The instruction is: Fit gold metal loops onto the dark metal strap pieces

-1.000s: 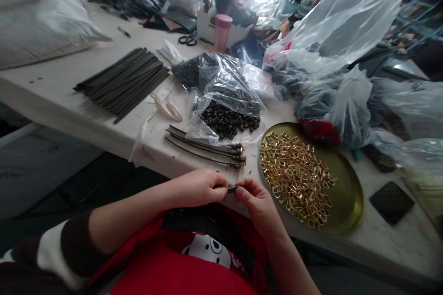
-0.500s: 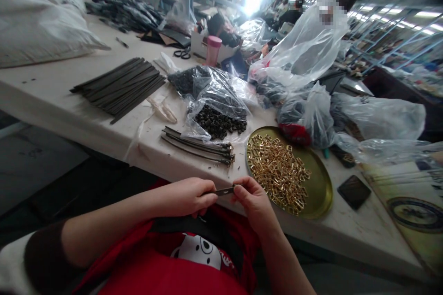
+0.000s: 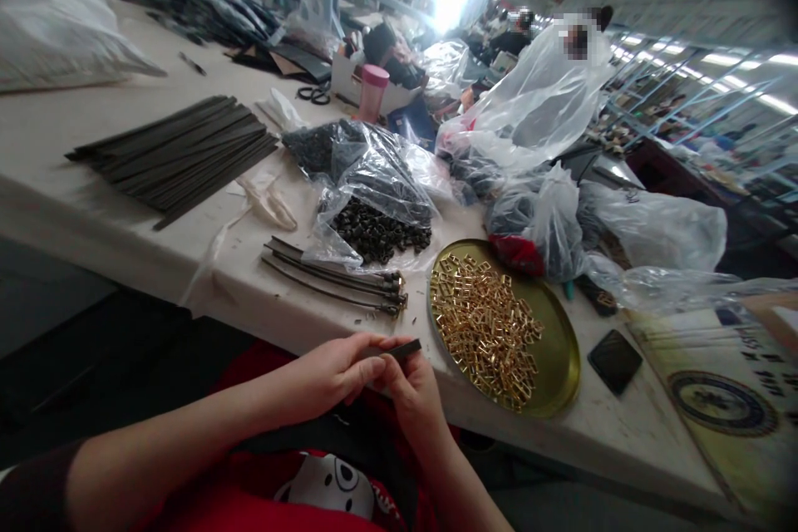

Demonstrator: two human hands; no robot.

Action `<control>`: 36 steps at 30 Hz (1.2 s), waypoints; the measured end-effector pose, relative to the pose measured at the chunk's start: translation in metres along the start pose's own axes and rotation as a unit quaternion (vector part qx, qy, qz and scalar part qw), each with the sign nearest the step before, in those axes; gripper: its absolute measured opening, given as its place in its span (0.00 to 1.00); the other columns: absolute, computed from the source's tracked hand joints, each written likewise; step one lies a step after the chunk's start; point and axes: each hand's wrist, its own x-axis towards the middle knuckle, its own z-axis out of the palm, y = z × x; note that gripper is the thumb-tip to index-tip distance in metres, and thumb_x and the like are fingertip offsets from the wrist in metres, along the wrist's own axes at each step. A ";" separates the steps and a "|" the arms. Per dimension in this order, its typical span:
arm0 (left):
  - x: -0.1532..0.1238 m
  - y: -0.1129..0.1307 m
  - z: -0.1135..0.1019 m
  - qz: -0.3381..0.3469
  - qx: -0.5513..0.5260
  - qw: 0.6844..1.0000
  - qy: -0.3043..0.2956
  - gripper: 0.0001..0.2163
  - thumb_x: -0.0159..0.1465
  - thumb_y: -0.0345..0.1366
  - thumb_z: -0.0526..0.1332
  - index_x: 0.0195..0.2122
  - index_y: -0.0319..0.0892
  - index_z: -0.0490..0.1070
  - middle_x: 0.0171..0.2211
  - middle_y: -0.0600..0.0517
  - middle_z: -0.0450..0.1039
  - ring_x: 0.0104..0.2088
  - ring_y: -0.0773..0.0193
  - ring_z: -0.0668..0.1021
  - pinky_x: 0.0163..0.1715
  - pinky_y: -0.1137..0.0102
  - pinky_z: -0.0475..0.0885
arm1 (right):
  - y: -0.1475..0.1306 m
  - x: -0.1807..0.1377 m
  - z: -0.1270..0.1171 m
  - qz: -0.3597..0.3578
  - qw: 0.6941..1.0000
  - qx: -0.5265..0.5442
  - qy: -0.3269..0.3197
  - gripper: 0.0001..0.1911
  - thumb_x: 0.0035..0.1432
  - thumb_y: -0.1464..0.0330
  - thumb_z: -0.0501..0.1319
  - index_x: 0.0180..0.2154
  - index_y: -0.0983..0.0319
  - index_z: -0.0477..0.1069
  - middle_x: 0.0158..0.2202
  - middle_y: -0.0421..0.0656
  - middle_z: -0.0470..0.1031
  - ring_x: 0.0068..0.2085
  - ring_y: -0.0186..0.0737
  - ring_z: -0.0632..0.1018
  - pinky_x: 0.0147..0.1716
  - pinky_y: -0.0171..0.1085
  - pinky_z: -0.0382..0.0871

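Note:
Close together at the table's front edge, both my hands are closed on one dark strap (image 3: 404,350). My left hand (image 3: 340,370) pinches it from the left, and my right hand (image 3: 411,395) grips it with the thumb lying towards the left fingers. A flat end of the strap sticks out above the right hand; the rest is hidden by the fingers. Just behind lie several finished-looking straps (image 3: 330,278) with metal buckles at their right ends. To the right, a round gold tray (image 3: 558,366) holds a heap of small gold buckles (image 3: 486,324).
Behind the straps lies an opened plastic bag (image 3: 380,174) of small black pieces (image 3: 380,229). A pile of dark strips (image 3: 174,150) lies left. Further off are scissors (image 3: 312,94), a pink-lidded jar (image 3: 372,91) and stuffed plastic bags (image 3: 536,216). A phone-like dark slab (image 3: 614,361) lies right.
My hands have come together, the right one moving left along the strap. The slotted stretch seen between them is now covered, and a flat end shows. The view has shifted slightly.

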 end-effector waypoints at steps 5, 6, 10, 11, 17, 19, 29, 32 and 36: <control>0.020 -0.010 -0.008 -0.041 -0.017 0.998 0.048 0.13 0.61 0.42 0.48 0.29 0.40 0.65 0.19 0.59 0.56 0.22 0.71 0.61 0.20 0.77 0.56 | -0.021 0.063 -0.069 -0.079 0.900 -0.411 0.121 0.10 0.57 0.63 0.53 0.32 0.62 0.67 0.30 0.43 0.70 0.31 0.38 0.71 0.32 0.36 0.63; 0.023 -0.011 -0.010 -0.047 -0.017 0.997 0.051 0.12 0.60 0.41 0.48 0.28 0.40 0.64 0.19 0.59 0.55 0.22 0.71 0.61 0.20 0.77 0.56 | -0.023 0.078 -0.081 -0.065 0.846 -0.512 0.132 0.09 0.56 0.64 0.53 0.33 0.62 0.68 0.33 0.44 0.71 0.34 0.39 0.71 0.34 0.36 0.62; 0.028 -0.010 -0.014 -0.062 -0.021 0.997 0.047 0.11 0.60 0.40 0.48 0.26 0.40 0.63 0.19 0.60 0.55 0.21 0.71 0.61 0.21 0.77 0.55 | -0.015 0.121 -0.106 -0.001 0.764 -0.637 0.099 0.07 0.53 0.66 0.57 0.31 0.63 0.69 0.33 0.48 0.71 0.34 0.43 0.72 0.32 0.37 0.60; 0.028 -0.010 -0.014 -0.064 -0.023 0.996 0.049 0.11 0.60 0.40 0.48 0.26 0.41 0.62 0.19 0.60 0.56 0.21 0.71 0.61 0.21 0.76 0.55 | -0.012 0.126 -0.107 0.003 0.766 -0.636 0.092 0.06 0.53 0.66 0.58 0.30 0.63 0.69 0.32 0.48 0.72 0.34 0.43 0.72 0.32 0.37 0.60; 0.028 -0.009 -0.014 -0.080 -0.019 0.994 0.066 0.10 0.58 0.39 0.48 0.24 0.41 0.59 0.19 0.59 0.59 0.22 0.69 0.63 0.23 0.75 0.58 | -0.002 0.130 -0.109 0.012 0.765 -0.641 0.069 0.03 0.52 0.69 0.57 0.28 0.62 0.68 0.31 0.45 0.71 0.34 0.41 0.72 0.33 0.36 0.60; 0.028 -0.007 -0.012 -0.073 -0.014 0.995 0.071 0.09 0.58 0.39 0.48 0.24 0.41 0.59 0.20 0.58 0.59 0.24 0.69 0.64 0.24 0.75 0.59 | 0.000 0.128 -0.109 0.013 0.767 -0.637 0.072 0.04 0.53 0.69 0.57 0.31 0.62 0.68 0.32 0.45 0.72 0.35 0.41 0.72 0.34 0.36 0.60; -0.004 0.000 0.001 -0.028 -0.018 0.996 0.081 0.10 0.57 0.42 0.50 0.26 0.40 0.60 0.20 0.59 0.59 0.22 0.70 0.63 0.22 0.75 0.58 | 0.000 0.131 -0.105 0.039 0.808 -0.583 0.080 0.07 0.51 0.69 0.60 0.32 0.66 0.70 0.33 0.47 0.73 0.37 0.41 0.74 0.37 0.38 0.64; -0.019 0.003 0.007 -0.022 -0.029 0.994 0.099 0.10 0.57 0.42 0.50 0.26 0.41 0.60 0.19 0.59 0.59 0.21 0.70 0.62 0.20 0.76 0.57 | -0.003 0.127 -0.105 0.043 0.834 -0.545 0.079 0.11 0.56 0.66 0.57 0.39 0.66 0.68 0.38 0.45 0.72 0.38 0.39 0.74 0.38 0.42 0.68; -0.037 0.002 0.017 -0.001 -0.040 0.992 0.118 0.10 0.56 0.43 0.50 0.26 0.41 0.59 0.18 0.60 0.58 0.19 0.71 0.60 0.19 0.76 0.56 | -0.013 0.114 -0.099 0.012 0.881 -0.464 0.092 0.14 0.58 0.65 0.55 0.45 0.64 0.65 0.45 0.45 0.69 0.41 0.39 0.73 0.39 0.44 0.69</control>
